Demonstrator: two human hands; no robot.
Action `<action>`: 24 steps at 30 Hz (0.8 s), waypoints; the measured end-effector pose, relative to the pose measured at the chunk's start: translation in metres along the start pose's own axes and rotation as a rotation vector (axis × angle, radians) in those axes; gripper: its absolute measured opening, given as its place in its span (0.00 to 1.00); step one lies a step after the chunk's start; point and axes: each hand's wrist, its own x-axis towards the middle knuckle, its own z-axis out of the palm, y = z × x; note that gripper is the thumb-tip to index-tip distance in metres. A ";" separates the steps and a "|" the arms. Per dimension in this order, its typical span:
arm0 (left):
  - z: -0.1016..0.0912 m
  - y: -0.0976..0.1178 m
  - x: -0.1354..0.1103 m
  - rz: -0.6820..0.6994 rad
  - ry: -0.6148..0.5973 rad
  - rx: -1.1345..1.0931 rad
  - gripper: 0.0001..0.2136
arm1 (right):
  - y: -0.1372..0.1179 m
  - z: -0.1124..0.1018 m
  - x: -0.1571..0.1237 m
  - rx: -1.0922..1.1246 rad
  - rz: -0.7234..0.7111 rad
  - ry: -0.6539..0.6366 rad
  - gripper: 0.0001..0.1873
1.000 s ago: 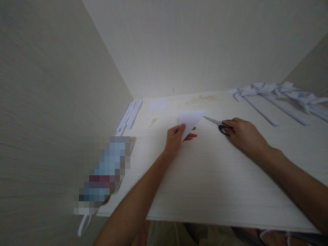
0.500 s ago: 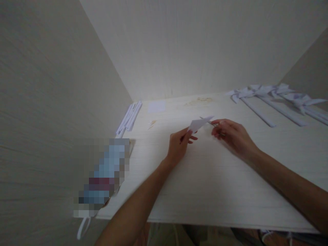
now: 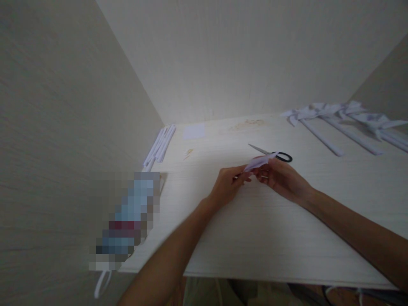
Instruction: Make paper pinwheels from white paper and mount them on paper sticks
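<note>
Both hands meet over the middle of the pale wooden table. My left hand and my right hand pinch a small folded piece of white paper between their fingertips, holding it just above the tabletop. Black-handled scissors lie flat on the table right behind the paper, blades pointing left, with no hand on them.
Several white paper pinwheels on rolled sticks lie at the far right. White rolled paper sticks rest against the left wall, with a white paper square near them. A blurred-out object sits on the near left corner.
My right hand left the scissors on the table and joined the left hand on the paper. The paper, held up flat before, is now folded smaller and lower, nearer to me.
</note>
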 end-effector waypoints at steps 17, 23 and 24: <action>0.001 -0.008 0.002 -0.066 0.171 -0.083 0.24 | -0.003 0.003 -0.003 -0.017 0.003 -0.062 0.17; -0.003 -0.006 0.005 -0.095 0.338 -0.059 0.23 | -0.005 0.006 -0.005 -0.076 -0.005 -0.071 0.25; -0.003 -0.005 0.005 -0.093 0.357 -0.054 0.22 | -0.005 0.006 -0.004 -0.090 -0.010 -0.074 0.26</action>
